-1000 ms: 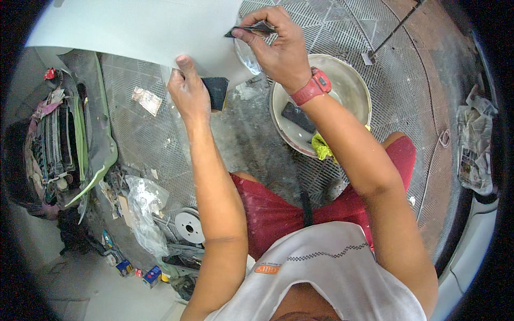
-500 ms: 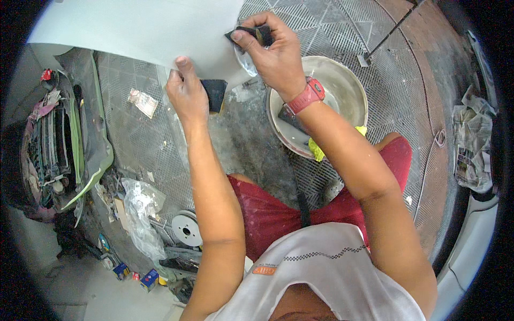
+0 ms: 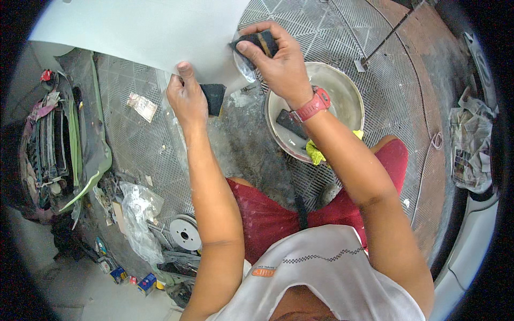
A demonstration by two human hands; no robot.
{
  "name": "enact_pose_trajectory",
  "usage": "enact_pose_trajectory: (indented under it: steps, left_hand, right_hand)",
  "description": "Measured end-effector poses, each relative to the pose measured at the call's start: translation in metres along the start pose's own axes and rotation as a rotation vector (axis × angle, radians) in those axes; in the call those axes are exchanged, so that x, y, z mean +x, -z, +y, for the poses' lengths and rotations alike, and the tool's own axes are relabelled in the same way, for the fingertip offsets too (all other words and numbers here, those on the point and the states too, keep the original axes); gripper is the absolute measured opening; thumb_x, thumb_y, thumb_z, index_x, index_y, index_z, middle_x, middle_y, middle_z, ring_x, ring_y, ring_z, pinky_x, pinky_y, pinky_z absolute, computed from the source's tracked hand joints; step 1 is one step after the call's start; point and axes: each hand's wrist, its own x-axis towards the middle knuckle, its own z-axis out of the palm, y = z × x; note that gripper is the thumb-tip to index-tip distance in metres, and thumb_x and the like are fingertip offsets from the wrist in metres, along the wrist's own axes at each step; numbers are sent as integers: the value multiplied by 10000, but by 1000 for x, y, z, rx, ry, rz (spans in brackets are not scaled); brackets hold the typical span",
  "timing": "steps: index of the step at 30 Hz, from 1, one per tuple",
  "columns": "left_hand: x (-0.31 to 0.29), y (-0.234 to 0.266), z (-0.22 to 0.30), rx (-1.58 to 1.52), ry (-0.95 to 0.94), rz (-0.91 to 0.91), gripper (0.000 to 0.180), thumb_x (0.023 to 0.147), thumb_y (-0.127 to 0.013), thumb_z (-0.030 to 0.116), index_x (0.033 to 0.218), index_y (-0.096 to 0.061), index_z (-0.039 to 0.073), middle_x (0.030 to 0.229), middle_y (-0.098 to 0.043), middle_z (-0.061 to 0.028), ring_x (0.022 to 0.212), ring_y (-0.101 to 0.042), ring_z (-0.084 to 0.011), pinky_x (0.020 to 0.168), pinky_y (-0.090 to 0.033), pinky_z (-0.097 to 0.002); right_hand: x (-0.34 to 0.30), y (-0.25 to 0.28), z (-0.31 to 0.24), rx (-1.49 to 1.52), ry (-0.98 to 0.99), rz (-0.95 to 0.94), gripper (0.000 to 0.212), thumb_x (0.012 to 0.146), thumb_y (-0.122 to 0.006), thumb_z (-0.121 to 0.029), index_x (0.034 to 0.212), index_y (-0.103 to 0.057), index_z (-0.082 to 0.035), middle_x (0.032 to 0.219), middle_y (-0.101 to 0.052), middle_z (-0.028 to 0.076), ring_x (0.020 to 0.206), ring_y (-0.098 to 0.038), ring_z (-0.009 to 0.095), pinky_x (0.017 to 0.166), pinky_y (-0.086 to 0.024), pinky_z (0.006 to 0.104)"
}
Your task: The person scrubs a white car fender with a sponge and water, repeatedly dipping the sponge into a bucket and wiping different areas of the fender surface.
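A large pale grey panel (image 3: 139,32) fills the upper left. My left hand (image 3: 186,99) grips its lower edge, thumb on top, with a dark folded sanding sheet (image 3: 215,98) held under the fingers. My right hand (image 3: 276,59) presses a dark sanding block (image 3: 258,41) against the panel's right corner. A red watch (image 3: 313,105) is on the right wrist. Below that hand a round metal basin (image 3: 342,91) sits on the grated floor, holding another dark block (image 3: 292,123) and a yellow cloth (image 3: 316,152) at its rim.
A green car body part (image 3: 91,144) and a dismantled grille (image 3: 43,150) lie at left. Clear plastic wrap (image 3: 136,214), a white disc (image 3: 184,232) and small boxes (image 3: 144,282) are at lower left. Crumpled newspaper (image 3: 471,144) lies at right, a thin rod (image 3: 385,37) at the top.
My right hand has shifted slightly left along the panel's edge with the sanding block. The left hand has stayed on the panel's lower edge.
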Motion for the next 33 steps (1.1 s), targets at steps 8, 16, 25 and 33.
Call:
enact_pose_trajectory:
  steps: [8,16,25,33]
  left_hand:
    - [-2,0,6,2,23,15,887,1051,-395,838,757,-504,9,724,-461,-15,743,-434,-162,699,-397,-390]
    - [-1,1,3,5,22,6,880,1056,-386,835,753,-499,17,715,-456,-8,733,-419,-158,681,-379,-395]
    - [-2,-4,2,-78,-46,25,852,1051,-411,833,764,-489,35,718,-437,11,738,-407,-144,679,-368,-381]
    - [-1,-1,0,-35,-10,20,868,1042,-396,851,750,-471,37,718,-436,4,740,-416,-152,673,-364,-389]
  right_hand:
    - [6,-6,14,-173,41,-54,216,950,-868,-207,1038,-763,-41,875,-752,19,793,-665,86,734,-541,273]
    - [1,-8,7,4,-90,-29,235,938,-867,-226,985,-763,-21,817,-726,8,724,-621,83,669,-517,285]
    - [-3,-12,6,116,-243,-44,189,1008,-818,-196,1044,-741,-27,912,-741,-32,816,-635,33,742,-532,238]
    - [-3,-12,5,156,-301,-46,184,1013,-809,-189,1052,-741,-23,909,-746,-27,798,-651,42,742,-546,237]
